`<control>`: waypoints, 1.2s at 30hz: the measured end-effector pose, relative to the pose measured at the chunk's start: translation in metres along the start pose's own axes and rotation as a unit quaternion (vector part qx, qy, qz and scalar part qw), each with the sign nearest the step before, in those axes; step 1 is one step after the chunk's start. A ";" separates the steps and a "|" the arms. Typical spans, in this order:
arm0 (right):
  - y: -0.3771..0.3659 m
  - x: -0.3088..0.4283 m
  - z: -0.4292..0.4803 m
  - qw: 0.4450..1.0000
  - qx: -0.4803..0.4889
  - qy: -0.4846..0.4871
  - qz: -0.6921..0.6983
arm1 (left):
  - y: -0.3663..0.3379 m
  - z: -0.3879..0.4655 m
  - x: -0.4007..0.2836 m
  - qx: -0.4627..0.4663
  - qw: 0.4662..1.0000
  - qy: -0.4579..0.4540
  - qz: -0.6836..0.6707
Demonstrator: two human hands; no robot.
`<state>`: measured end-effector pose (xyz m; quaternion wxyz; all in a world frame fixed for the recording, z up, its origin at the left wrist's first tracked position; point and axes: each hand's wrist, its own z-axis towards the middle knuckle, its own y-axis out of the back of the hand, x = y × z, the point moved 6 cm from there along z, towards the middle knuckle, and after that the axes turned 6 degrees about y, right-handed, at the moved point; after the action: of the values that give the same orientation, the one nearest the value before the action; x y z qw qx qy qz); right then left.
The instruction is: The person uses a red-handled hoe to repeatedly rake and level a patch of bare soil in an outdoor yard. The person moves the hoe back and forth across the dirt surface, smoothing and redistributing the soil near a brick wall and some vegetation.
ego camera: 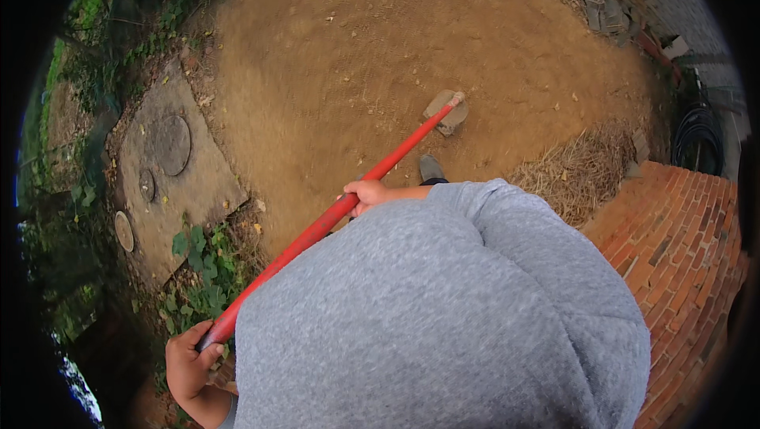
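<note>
A long red handle (314, 230) runs slantwise across the front of my body. At its far end is a soil-caked hoe blade (438, 103), on or just above the bare ground; I cannot tell which. My right hand (369, 193) grips the handle around its middle. My left hand (193, 359) holds the butt end, low at the left beside my grey shirt (415, 310). The toe of one shoe (430, 168) shows on the soil below the blade.
Brown soil (386, 25) spreads ahead. To the left lie a concrete slab (208, 185) with round covers (172, 145) and leafy plants (208, 269). Dry straw (576, 168), brick paving (677, 251), a coiled black hose (697, 138) and stacked roof tiles (599, 4) are at the right.
</note>
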<state>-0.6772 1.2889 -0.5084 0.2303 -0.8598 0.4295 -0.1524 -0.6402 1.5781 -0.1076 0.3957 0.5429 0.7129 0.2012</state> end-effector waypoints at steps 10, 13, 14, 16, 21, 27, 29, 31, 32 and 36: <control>0.038 0.104 -0.032 0.989 -0.066 0.124 0.053 | -0.070 0.012 -0.071 -0.015 0.996 0.079 -0.045; 0.048 0.096 -0.016 0.993 -0.018 0.108 0.040 | -0.064 0.006 -0.106 -0.023 0.998 0.028 0.057; 0.052 0.088 -0.007 0.994 -0.012 0.087 -0.058 | -0.058 0.001 -0.115 -0.015 0.999 0.018 0.036; 0.054 0.080 0.013 0.969 0.076 0.081 -0.222 | -0.042 -0.013 -0.129 -0.016 0.996 0.014 0.088; 0.069 0.112 0.043 0.880 0.204 0.182 -0.389 | -0.051 -0.017 -0.139 0.002 0.999 0.047 -0.007; 0.094 0.192 -0.006 0.984 0.006 0.170 -0.044 | -0.104 0.013 -0.157 0.007 0.972 0.103 -0.209; 0.103 0.219 -0.040 0.981 -0.019 0.186 0.041 | -0.121 0.022 -0.176 0.006 0.971 0.109 -0.215; 0.116 0.248 -0.065 0.980 -0.060 0.188 0.037 | -0.135 0.024 -0.199 0.006 0.974 0.109 -0.196; 0.121 0.257 -0.074 0.978 -0.073 0.193 0.036 | -0.139 0.024 -0.211 0.006 0.978 0.105 -0.180; 0.136 0.249 -0.077 0.984 -0.060 0.160 0.057 | -0.136 0.010 -0.254 -0.007 0.991 0.065 -0.115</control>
<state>-0.6576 0.9959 -0.4985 0.1144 -0.8109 0.5173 -0.2486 -0.6914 1.2951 -0.1236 0.3723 0.4403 0.7935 0.1944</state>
